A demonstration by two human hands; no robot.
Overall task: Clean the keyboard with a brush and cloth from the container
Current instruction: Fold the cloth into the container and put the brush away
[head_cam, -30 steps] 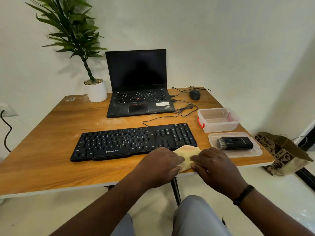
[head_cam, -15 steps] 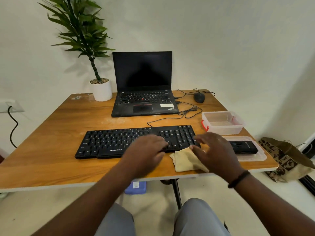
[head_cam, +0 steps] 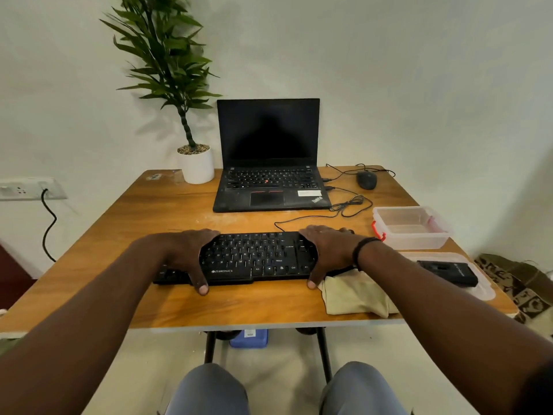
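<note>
The black keyboard (head_cam: 254, 259) lies across the near half of the wooden table (head_cam: 167, 211). My left hand (head_cam: 185, 253) grips its left part and my right hand (head_cam: 329, 250) grips its right part. On both, the fingers reach over the far edge and the thumb is hooked on the near edge. A folded beige cloth (head_cam: 353, 295) lies on the table under my right wrist, beside the keyboard's right end. The black brush (head_cam: 446, 272) rests on a clear lid (head_cam: 481, 292) at the right. The clear container (head_cam: 411, 227) stands behind it.
An open black laptop (head_cam: 269, 175) sits at the back, with a potted plant (head_cam: 197, 166) to its left and a mouse (head_cam: 366, 179) with loose cables to its right. A patterned bag (head_cam: 520, 283) lies on the floor at the right. A blue box (head_cam: 250, 338) sits under the table.
Both hands let go of the cloth, which now lies on the table, and moved forward onto the keyboard, taking hold of its two ends.
</note>
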